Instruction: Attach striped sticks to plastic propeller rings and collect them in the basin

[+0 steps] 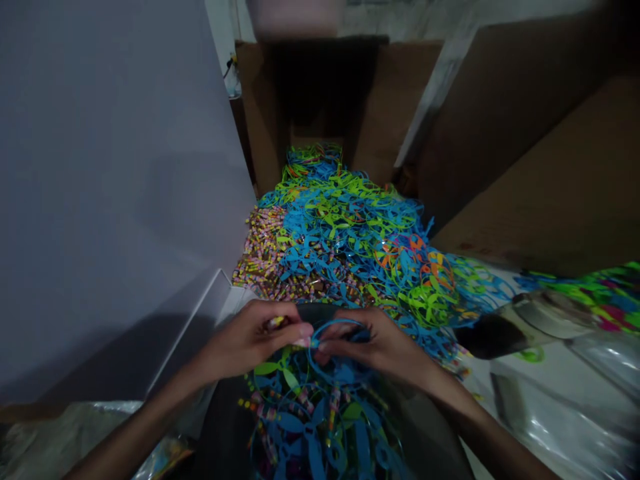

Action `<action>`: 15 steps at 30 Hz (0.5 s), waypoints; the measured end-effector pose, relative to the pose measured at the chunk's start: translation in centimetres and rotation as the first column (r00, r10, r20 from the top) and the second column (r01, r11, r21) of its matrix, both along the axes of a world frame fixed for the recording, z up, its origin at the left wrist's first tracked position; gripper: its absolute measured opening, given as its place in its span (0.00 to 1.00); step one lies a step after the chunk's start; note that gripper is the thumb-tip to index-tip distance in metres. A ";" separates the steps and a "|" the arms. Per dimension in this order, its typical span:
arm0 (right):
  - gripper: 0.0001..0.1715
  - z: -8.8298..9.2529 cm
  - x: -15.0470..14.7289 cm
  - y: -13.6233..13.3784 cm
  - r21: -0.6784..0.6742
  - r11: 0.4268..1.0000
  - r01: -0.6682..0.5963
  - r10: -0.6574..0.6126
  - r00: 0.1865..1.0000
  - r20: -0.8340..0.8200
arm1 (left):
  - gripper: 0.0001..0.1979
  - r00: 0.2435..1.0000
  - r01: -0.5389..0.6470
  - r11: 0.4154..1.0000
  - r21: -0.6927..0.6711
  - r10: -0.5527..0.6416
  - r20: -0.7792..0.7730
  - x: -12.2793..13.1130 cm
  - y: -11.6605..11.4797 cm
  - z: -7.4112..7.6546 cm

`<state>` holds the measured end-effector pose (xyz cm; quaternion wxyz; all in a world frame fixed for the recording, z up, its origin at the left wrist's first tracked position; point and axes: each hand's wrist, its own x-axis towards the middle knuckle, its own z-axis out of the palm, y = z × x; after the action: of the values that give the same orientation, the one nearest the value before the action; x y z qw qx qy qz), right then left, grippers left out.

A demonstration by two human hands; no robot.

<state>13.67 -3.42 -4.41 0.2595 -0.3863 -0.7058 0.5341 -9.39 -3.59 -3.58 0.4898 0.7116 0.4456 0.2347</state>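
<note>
My left hand (250, 340) pinches a small pink-and-yellow stick (303, 342) between thumb and fingers; a yellow end (277, 323) also shows within the curled fingers. Closed on a thin blue plastic ring (311, 363), my right hand (385, 340) holds it up against the stick. The fingertips of both hands almost meet. Right below them, blue propeller-like plastic pieces (314, 443), a few green ones (290, 379) and several pink-and-yellow sticks (334, 407) lie heaped over a dark surface (225, 420). Whether stick and ring are joined cannot be made out.
Ahead spreads a large floor pile of blue and green plastic rings (325, 213), with many pink-and-yellow sticks (263, 247) at its left. Cardboard (550, 180) stands behind and right. A pale panel (125, 167) rises left. Clear plastic bags (565, 413) lie right, near a person's foot (500, 333).
</note>
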 end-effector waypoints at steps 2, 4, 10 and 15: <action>0.09 0.8 0.9 0.6 0.015 0.995 -0.102 0.101 0.994 0.033 | 0.23 0.981 -0.168 0.978 -0.121 0.179 0.081 -0.2 0.3 -0.6; 0.12 1.2 2.0 1.7 0.098 0.985 -0.140 0.134 0.989 0.064 | 0.25 0.904 -0.366 0.908 -0.204 0.399 0.153 -0.6 0.8 -1.4; 0.18 -4.2 3.3 9.6 0.479 0.863 0.163 -0.312 0.916 0.251 | 0.18 0.707 -0.294 0.682 -0.669 0.627 0.328 -2.0 1.9 -3.1; 0.35 -9.7 2.5 14.8 0.494 0.839 0.227 -0.402 0.871 0.282 | 0.14 0.662 -0.261 0.661 -0.704 0.653 0.368 -2.8 1.4 -3.6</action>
<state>16.13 11.36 -14.08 0.2871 -0.5237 -0.7704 0.2233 -12.15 -2.24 -7.21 0.7191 0.2632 0.4917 0.4145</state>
